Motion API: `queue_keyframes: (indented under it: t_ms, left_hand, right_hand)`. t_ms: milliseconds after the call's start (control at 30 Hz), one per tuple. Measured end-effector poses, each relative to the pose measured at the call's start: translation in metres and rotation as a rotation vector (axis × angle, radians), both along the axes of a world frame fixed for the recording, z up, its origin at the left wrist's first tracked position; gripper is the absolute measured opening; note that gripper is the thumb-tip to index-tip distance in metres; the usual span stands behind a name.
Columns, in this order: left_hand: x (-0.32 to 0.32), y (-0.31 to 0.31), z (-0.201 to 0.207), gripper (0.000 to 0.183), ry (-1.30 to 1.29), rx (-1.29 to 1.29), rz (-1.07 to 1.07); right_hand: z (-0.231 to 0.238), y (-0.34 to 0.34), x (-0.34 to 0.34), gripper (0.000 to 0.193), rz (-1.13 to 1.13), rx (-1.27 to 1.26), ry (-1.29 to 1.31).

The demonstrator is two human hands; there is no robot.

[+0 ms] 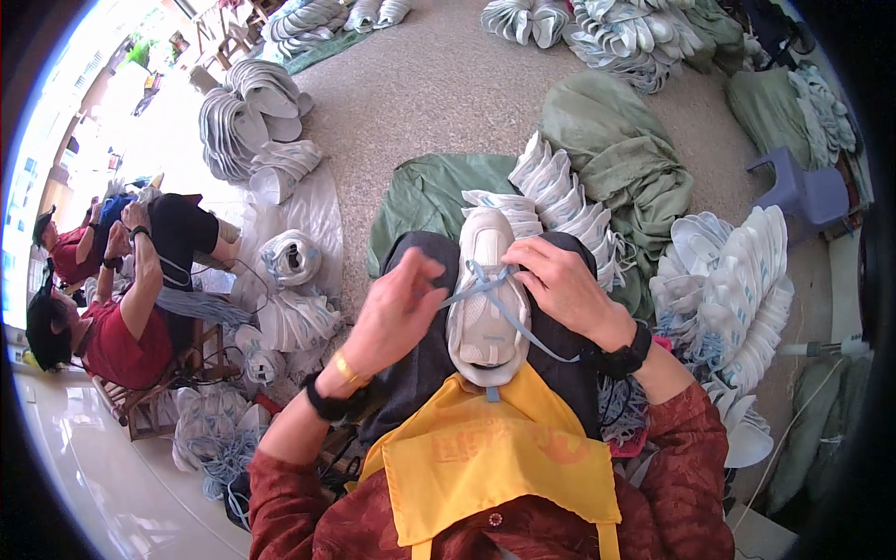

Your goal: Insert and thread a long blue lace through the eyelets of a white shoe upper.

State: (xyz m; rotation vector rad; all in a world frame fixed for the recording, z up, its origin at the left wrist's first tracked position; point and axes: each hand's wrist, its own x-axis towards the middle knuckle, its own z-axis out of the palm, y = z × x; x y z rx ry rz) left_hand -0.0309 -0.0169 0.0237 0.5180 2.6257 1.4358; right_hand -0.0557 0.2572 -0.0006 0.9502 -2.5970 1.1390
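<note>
On my lap, between my dark-trousered knees, lies a pale grey-white shoe upper (pixel 485 341), its toe pointing away from me. A light blue shoelace (pixel 505 312) crosses its upper part, and one loose end trails down to the right over my thigh. My left hand (pixel 399 313) is closed on the left stretch of the lace, beside the shoe. Over the shoe's right side, my right hand (pixel 565 285) pinches the lace near its crossing, with the fingertips partly hidden. A yellow apron (pixel 495 448) covers my lap just below the heel.
Stacked white shoe uppers (pixel 569 201) lie beyond my right knee, near a green cloth bundle (pixel 607 131). More stacks (pixel 737 280) stand at right, by a purple-blue stool (pixel 801 191). Bundled uppers (pixel 289 322) lie at left. Two people in red (pixel 131 331) sit at far left.
</note>
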Motion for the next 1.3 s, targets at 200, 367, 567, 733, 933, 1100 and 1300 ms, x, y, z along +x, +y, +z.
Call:
queue_keyframes:
  t_ms: [200,367,567,733,933,1100,1300]
  left_hand:
    - [-0.039,0.041,-0.03,0.026,-0.026,0.127,-0.006]
    - [-0.043,0.039,-0.037,0.02,-0.01,0.043,-0.058]
    - [-0.043,0.035,-0.04,0.015,-0.029,0.079,-0.086]
    - [-0.05,0.024,-0.043,0.013,-0.107,0.111,-0.144]
    - [-0.056,0.019,-0.045,0.012,-0.149,0.053,-0.262]
    - [-0.06,0.011,-0.038,0.017,-0.3,0.147,-0.29]
    - [-0.067,0.016,-0.047,0.019,-0.298,0.054,-0.309]
  right_hand:
    - [-0.005,0.005,-0.009,0.013,0.052,-0.05,-0.102]
    - [-0.003,0.006,-0.006,0.01,0.003,-0.148,-0.241]
    - [-0.001,0.001,-0.01,0.012,-0.012,-0.191,-0.314]
    - [0.003,-0.004,-0.014,0.012,0.03,-0.256,-0.479]
    - [-0.008,0.0,-0.026,0.01,0.087,-0.345,-0.75]
    - [-0.005,-0.004,-0.032,0.01,0.149,-0.214,-0.767]
    - [-0.023,0.003,-0.047,0.015,0.269,-0.291,-0.897]
